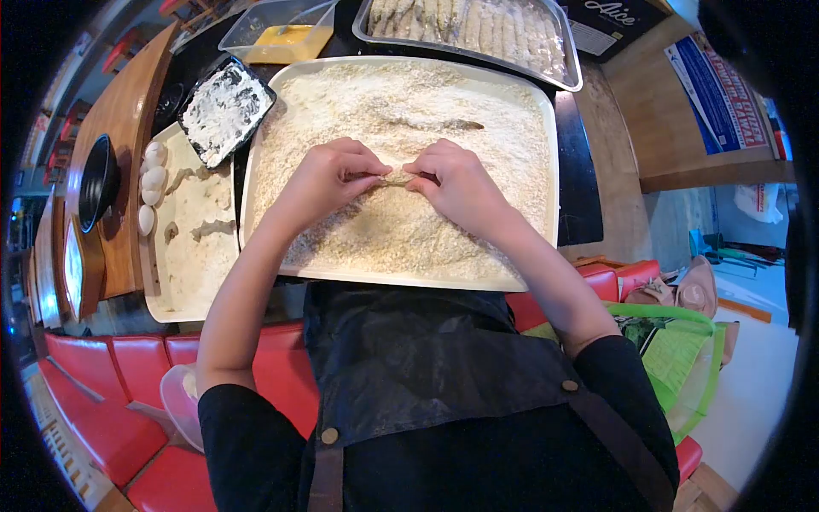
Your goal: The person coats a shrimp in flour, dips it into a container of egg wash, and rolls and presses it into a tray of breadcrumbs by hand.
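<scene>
A large white tray (556, 196) full of pale breadcrumbs (341, 94) lies in front of me. Over its middle, my left hand (333, 177) and my right hand (456, 183) face each other, fingers pinched on the two ends of a crumb-coated shrimp (396, 177). Most of its ends are hidden by the fingertips. A second shrimp (461, 125) rests partly covered in the crumbs beyond my hands, its dark tail showing to the right.
Behind stands a metal tray (573, 68) with rows of breaded shrimp, beside a clear tub (243, 41) of yellow liquid. Leftward are a black tray of white flour (223, 107), a floured tray (183, 314) with several shrimp, several eggs (153, 179) and a black bowl (97, 183).
</scene>
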